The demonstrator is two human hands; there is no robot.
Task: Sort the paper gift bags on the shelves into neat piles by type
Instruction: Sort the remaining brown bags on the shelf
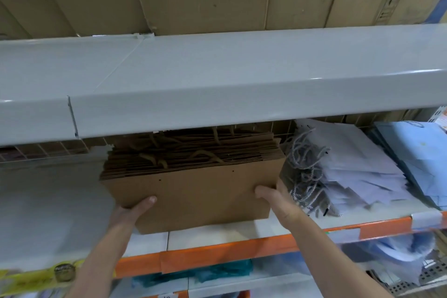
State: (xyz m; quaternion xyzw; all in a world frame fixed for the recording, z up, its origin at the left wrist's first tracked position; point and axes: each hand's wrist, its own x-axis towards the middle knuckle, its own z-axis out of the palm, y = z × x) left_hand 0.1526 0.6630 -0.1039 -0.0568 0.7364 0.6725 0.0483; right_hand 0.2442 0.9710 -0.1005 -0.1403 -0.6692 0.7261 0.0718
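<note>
Both forearms reaching in, left hand and right hand gripping brown paper bag stack at lower corners, thumbs on front, other fingers hidden, stack on shelf beside white bags, blue bags further right.

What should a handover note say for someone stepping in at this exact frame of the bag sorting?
Left hand and right hand both grip the stack of brown kraft bags by its lower corners, on the middle shelf.
White bags with grey cord handles lie fanned and untidy to its right; blue bags lie beyond them.
Done: brown bags gathered into one stack.
Left: settle the brown stack, square up the white pile, check the blue.
</note>
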